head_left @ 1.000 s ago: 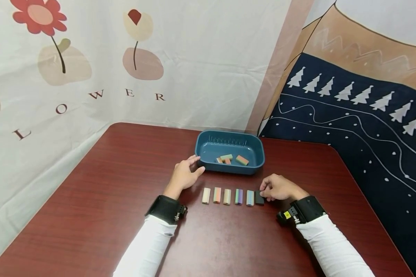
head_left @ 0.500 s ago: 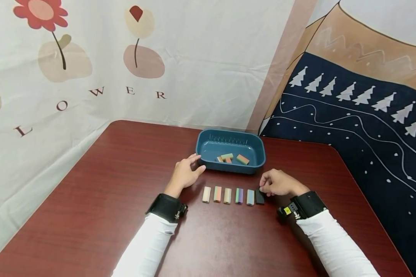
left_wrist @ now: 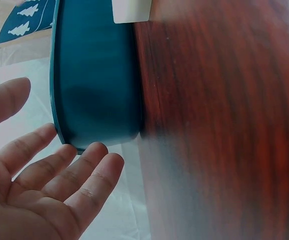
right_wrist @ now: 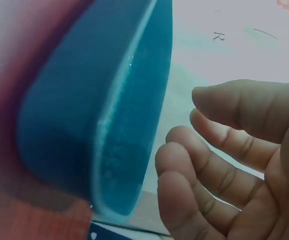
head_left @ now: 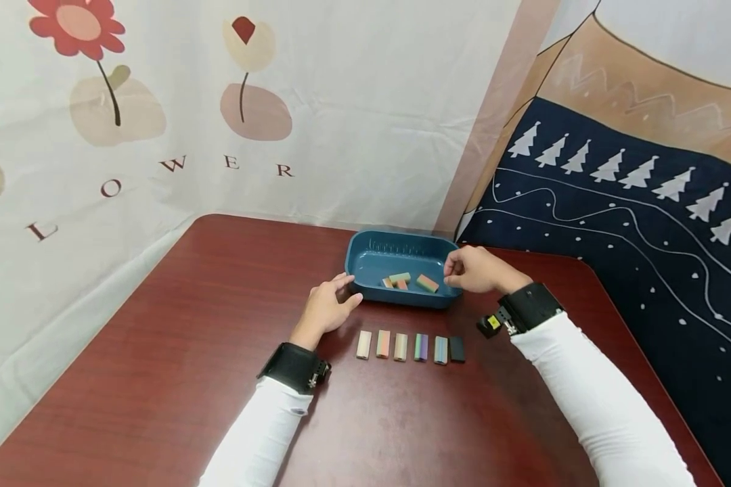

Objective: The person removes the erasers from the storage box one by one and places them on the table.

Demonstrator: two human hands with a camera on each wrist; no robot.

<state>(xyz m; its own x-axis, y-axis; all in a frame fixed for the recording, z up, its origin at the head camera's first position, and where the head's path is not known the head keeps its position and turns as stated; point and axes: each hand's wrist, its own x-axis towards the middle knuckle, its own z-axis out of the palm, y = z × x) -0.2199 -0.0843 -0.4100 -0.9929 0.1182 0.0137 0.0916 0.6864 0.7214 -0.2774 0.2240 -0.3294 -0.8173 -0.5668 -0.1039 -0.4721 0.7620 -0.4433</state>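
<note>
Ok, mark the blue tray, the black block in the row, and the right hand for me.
blue tray [head_left: 402,300]: head view, near outer wall.
black block [head_left: 457,349]: head view, middle of its top face.
right hand [head_left: 476,270]: head view, back of the hand over the tray's right rim.

Teal tray [head_left: 365,260], dark red woodgrain worktop [head_left: 219,325]. Row of pastel two-tone blocks [head_left: 401,346], rightmost block [head_left: 457,348] black. White sleeves [head_left: 597,406], black wristbands [head_left: 292,367].
</note>
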